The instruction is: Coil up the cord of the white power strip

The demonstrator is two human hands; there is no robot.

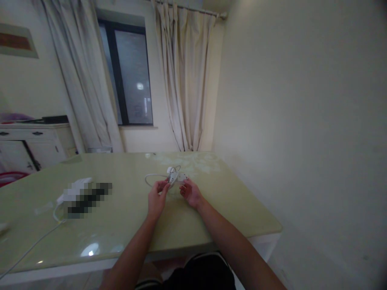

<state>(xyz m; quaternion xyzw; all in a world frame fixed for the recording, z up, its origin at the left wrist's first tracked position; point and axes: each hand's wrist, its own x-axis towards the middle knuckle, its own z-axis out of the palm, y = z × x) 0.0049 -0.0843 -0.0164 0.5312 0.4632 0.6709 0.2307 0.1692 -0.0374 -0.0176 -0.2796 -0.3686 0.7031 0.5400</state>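
Observation:
Both my hands are out over the pale green table (127, 225). My left hand (156, 198) and my right hand (190, 192) have their fingers closed on a small white plug-like device (174, 176) between them. A thin white cable (151, 177) loops from it to the left on the tabletop. What the device is exactly is too small to tell.
A white power strip (74, 190) with a cord (33, 243) lies at the table's left beside a blurred dark patch. Behind stand a window (130, 72) with curtains, a white cabinet (30, 145) at left, and a bare wall at right.

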